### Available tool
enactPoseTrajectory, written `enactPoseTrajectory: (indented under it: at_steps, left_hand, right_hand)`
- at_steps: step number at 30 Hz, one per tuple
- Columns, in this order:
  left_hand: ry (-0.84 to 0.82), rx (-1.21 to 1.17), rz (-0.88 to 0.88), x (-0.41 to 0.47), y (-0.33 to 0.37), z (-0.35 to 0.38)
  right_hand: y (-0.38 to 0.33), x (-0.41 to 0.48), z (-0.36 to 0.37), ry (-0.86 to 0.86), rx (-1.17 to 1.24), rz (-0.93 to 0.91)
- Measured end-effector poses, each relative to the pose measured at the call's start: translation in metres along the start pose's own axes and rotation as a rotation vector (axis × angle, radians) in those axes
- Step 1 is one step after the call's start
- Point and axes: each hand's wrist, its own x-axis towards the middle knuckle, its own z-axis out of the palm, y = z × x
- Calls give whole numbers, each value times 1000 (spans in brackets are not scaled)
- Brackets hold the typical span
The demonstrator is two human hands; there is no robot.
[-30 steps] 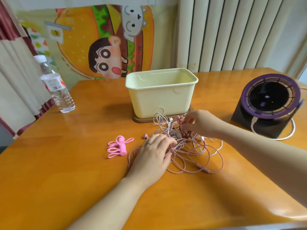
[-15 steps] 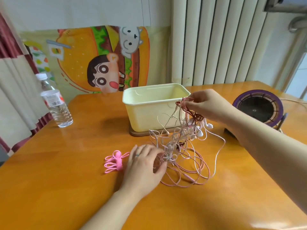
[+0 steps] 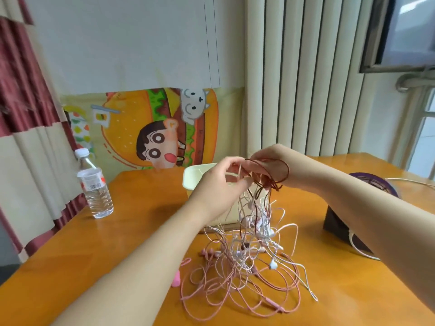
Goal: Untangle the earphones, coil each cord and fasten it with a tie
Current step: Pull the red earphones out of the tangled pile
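1. A clear plastic water bottle with a white cap (image 3: 94, 184) stood far left on the orange wooden table (image 3: 70, 267), well apart from the mess.
2. The pink silicone ties (image 3: 176, 281) lay mostly hidden behind the left forearm, probably parked there for the coiling stage.
3. The left hand (image 3: 219, 182) was up in front of the cream plastic tub (image 3: 191, 178), with thumb and fingers closed narrow, pinching a pale strand.
4. Just beside it, the right hand (image 3: 270, 157) had its fingers curled round loops of the dark red cord (image 3: 281, 171). My guess is it was held high so the knots hung open.
5. The tangle of pink and white earphones (image 3: 247, 260) hung from both hands, its lower loops spread on the table.
6. A round purple fan (image 3: 376, 182) sat far right, uninvolved.
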Motion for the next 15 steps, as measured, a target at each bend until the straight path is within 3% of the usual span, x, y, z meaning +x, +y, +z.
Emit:
enactPoseTrajectory:
  at_steps: [6, 11, 15]
  left_hand:
    - [33, -91, -34, 9, -5, -19]
    - [142, -396, -218, 8, -18, -33]
    - [101, -322, -356, 5, -31, -37]
  right_hand:
    - [6, -1, -15, -95, 197, 57]
    - [22, 2, -21, -19, 516, 348]
    - [23, -1, -18, -36, 582, 433]
